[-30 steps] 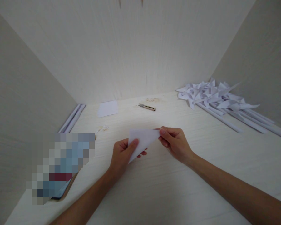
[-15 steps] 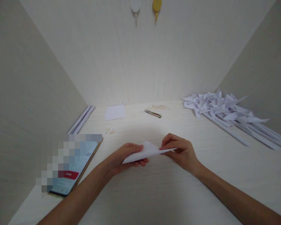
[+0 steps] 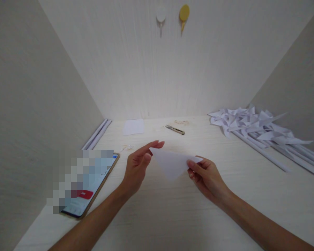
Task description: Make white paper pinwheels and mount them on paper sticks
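A folded white sheet of paper (image 3: 171, 164) hangs as a triangle above the table, its point toward me. My right hand (image 3: 206, 176) pinches its right corner, thumb on the near face and fingers behind. At the left corner, my left hand (image 3: 138, 167) is open, thumb and fingers apart around the paper's tip. Whether those fingers touch the tip I cannot tell. A flat white paper square (image 3: 134, 127) lies at the back of the table, with a pair of thread snips (image 3: 175, 130) to its right.
A phone (image 3: 94, 188), partly blurred out, lies at the left beside rolled paper sticks (image 3: 96, 134). Paper pinwheels (image 3: 251, 122) on sticks are heaped at the right. White and yellow hooks, a white hook (image 3: 161, 15) and a yellow hook (image 3: 184, 14), hang on the back wall.
The paper has turned so its triangular face shows, point downward. My left hand has loosened from it and spread its fingers; my right hand keeps hold. The view has shifted slightly.
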The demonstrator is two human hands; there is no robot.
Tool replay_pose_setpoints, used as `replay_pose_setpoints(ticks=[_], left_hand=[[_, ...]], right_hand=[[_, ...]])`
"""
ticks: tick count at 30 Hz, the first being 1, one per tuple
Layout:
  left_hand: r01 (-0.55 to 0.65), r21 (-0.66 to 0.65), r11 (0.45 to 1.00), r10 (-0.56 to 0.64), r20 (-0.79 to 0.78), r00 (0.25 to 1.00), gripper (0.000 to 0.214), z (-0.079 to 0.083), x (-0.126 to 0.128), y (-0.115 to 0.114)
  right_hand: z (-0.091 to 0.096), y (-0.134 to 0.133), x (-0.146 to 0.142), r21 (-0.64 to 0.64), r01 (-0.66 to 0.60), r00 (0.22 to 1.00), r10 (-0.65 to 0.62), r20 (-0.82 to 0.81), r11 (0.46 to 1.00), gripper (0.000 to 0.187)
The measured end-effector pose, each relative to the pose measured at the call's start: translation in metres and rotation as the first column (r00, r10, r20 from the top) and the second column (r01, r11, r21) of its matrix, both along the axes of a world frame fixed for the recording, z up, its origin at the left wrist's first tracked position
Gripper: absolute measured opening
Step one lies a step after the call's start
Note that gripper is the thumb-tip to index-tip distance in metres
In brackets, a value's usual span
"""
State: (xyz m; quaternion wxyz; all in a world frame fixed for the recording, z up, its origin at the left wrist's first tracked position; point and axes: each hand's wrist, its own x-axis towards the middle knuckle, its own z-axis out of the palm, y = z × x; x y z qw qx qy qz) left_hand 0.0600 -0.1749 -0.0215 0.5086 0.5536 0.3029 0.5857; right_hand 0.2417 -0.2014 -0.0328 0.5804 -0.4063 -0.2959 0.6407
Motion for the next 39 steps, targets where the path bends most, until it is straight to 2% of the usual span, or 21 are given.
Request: replay_pose_setpoints(ticks=[7,11,17,27,39], left_hand=[[-0.078,-0.017,0.997,0.076,-0.092,0.993,0.025,0.012,0.000,-0.005],[-0.096,-0.025,0.995,0.092,-0.121,0.988,0.021,0.012,-0.001,-0.004],[-0.098,-0.051,0.994,0.094,-0.075,0.993,0.021,0.008,-0.002,-0.002],[-0.155,-0.067,0.986,0.149,-0.096,0.984,0.020,0.007,-0.002,-0.002],[-0.119,-0.121,0.985,0.119,-0.010,0.993,0.017,0.010,-0.001,-0.003]], right_hand=[[-0.002,0.000,0.000,0.015,-0.028,0.999,0.028,-0.026,1.000,0.022],[-0.001,-0.002,0.000,0.011,-0.030,0.999,0.031,-0.020,0.999,0.022],[0.001,-0.001,0.000,0.023,-0.026,0.999,0.025,0.023,0.999,0.023],[-0.001,-0.001,0.000,0.032,-0.025,0.997,0.023,0.069,0.999,0.025],[-0.002,0.001,0.000,0.070,-0.010,0.992,0.001,0.129,0.997,0.028]])
